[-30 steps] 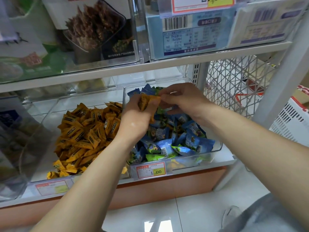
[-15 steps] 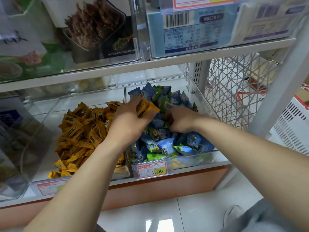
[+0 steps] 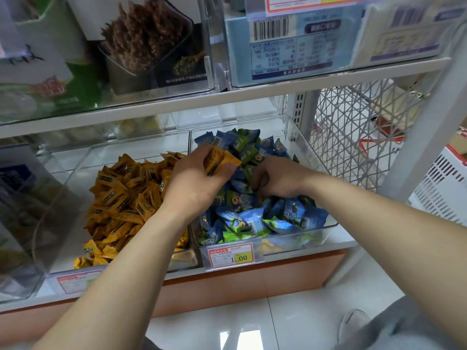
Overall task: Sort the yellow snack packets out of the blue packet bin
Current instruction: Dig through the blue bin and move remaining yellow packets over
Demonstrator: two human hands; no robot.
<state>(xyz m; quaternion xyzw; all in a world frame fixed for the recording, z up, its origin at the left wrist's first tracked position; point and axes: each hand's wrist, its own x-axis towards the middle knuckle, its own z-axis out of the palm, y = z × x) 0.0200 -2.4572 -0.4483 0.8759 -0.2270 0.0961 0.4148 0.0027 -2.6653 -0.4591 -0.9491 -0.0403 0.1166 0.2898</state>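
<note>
Yellow packets [image 3: 222, 161], a small bunch, sit in our left hand [image 3: 194, 184]. Its fingers are curled tight round them. The hand hangs over the left edge of the blue packet bin [image 3: 312, 150], just beside the wall shared with the neighbouring bin. That neighbour holds the heaped yellow pile [image 3: 126, 198].

Our right hand [image 3: 276, 179] is knuckles-up in the middle of the blue bin, fingers curled down among the blue and green packets [image 3: 290, 213]. The fingertips are buried, so we cannot tell whether they hold anything.

Against a second ago: both hands were then raised together above the bin, the right one touching the bunch in the left. Since then the right hand has dropped into the heap. It sits much where it was half a second back. The left hand has sunk lower and keeps its bunch.

More yellow shows through the bin's front wall, low down, just right of the price tag [image 3: 231, 256]. The tag is clipped at the front left corner of the bin. Both bins stand at the shelf's [image 3: 350, 245] front edge.
</note>
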